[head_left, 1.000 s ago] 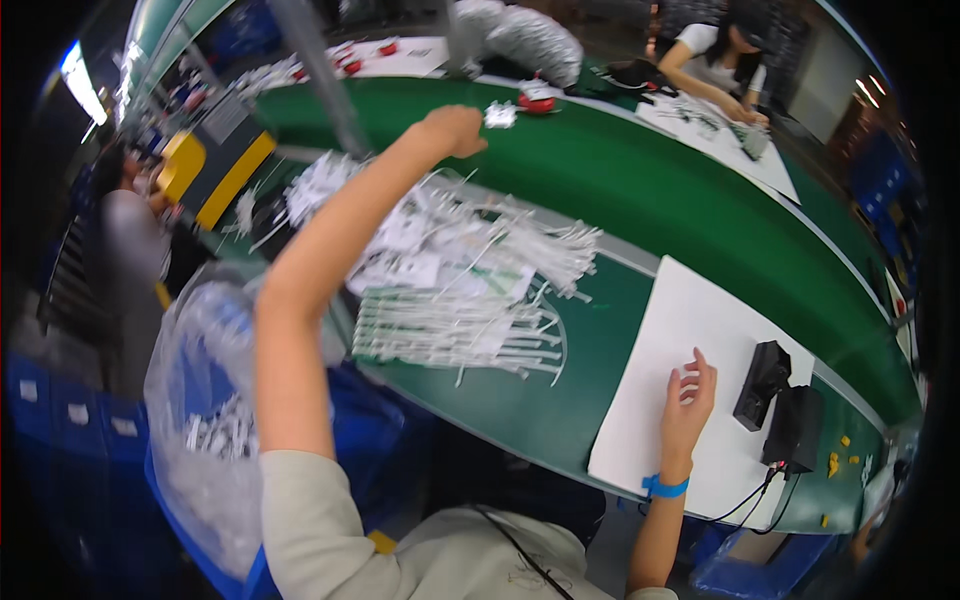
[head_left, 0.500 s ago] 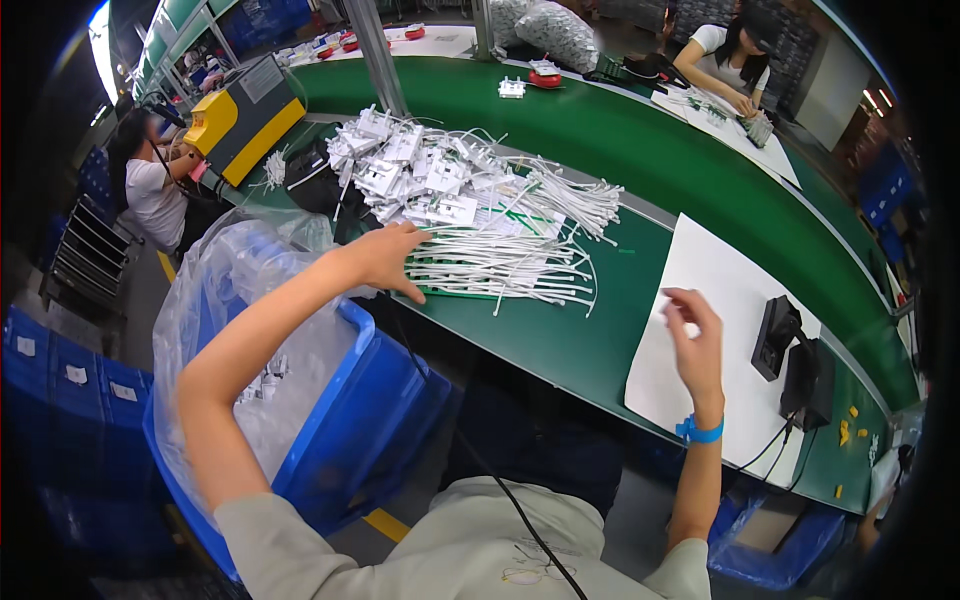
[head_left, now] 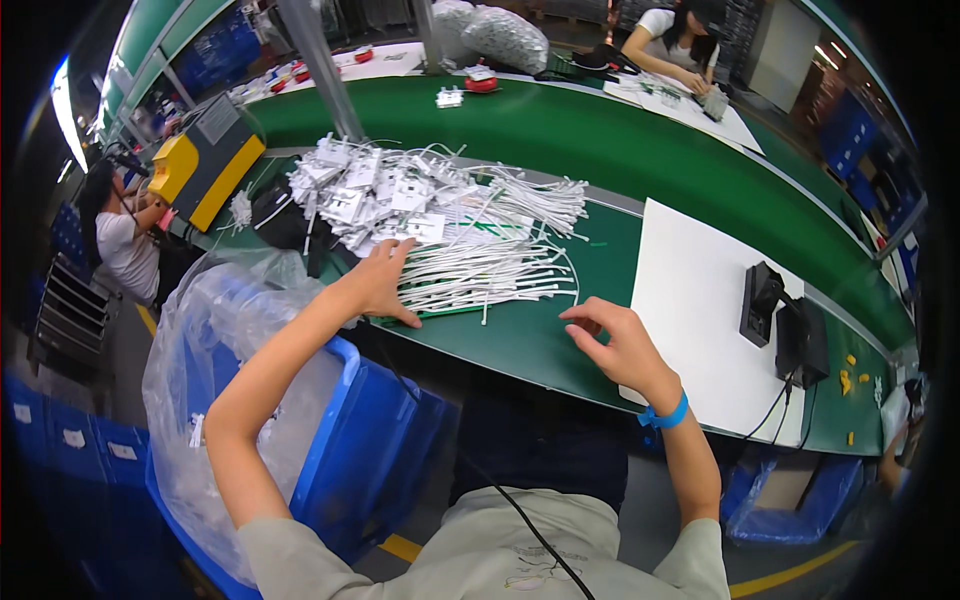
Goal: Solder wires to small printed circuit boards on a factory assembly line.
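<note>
Several white cables (head_left: 490, 272) lie side by side in a flat row on the green bench. My left hand (head_left: 382, 284) rests at their left end with thumb and fingers spread apart, touching the row. Over the bench, to the right of the cables' loose ends, hovers my right hand (head_left: 612, 338); its fingers are bent, thumb apart from them, and nothing shows between them. Behind the row rises a heap of white plastic parts with cables (head_left: 370, 195). A second bunch of white cables (head_left: 545, 200) fans out to the right of that heap.
A white sheet (head_left: 690, 300) carries a black device on a stand (head_left: 785, 320) at right. A blue bin (head_left: 335, 430) lined with clear plastic stands at my left. Beyond the bench runs a green conveyor (head_left: 600, 130). Two other people sit at far left and far right.
My right hand has moved left from the white sheet toward the cable ends. My left hand stays at the row's left end. The whole view has shifted somewhat.
</note>
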A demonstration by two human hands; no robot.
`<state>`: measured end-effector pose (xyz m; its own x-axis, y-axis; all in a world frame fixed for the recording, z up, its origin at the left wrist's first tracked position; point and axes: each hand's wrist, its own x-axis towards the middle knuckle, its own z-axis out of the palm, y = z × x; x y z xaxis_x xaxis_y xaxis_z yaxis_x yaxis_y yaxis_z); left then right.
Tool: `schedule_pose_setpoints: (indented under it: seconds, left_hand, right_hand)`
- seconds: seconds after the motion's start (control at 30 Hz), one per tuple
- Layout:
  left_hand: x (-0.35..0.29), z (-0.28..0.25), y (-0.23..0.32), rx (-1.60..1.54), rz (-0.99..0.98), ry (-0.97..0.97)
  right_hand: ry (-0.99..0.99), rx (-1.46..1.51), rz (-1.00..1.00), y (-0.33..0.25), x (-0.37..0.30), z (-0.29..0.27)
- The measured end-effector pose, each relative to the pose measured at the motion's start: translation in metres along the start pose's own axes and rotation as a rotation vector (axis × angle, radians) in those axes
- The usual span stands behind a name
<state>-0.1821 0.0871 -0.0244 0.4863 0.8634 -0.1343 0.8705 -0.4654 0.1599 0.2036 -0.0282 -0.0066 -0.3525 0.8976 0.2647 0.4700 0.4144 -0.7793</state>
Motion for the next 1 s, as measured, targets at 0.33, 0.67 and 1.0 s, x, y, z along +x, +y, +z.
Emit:
schedule_pose_setpoints:
  seconds: [0.33, 0.67, 1.0]
  left_hand:
    - [-0.007, -0.009, 0.014, 0.126, -0.001, -0.002]
    - [-0.004, -0.009, 0.015, 0.035, -0.003, -0.021]
    - [-0.004, -0.003, 0.01, 0.009, -0.046, -0.039]
  right_hand:
    - [-0.06, -0.029, -0.002, 0.007, 0.018, 0.012]
    - [0.083, -0.38, -0.197, 0.056, 0.144, 0.031]
    - [0.161, -0.851, -0.361, 0.106, 0.244, 0.078]
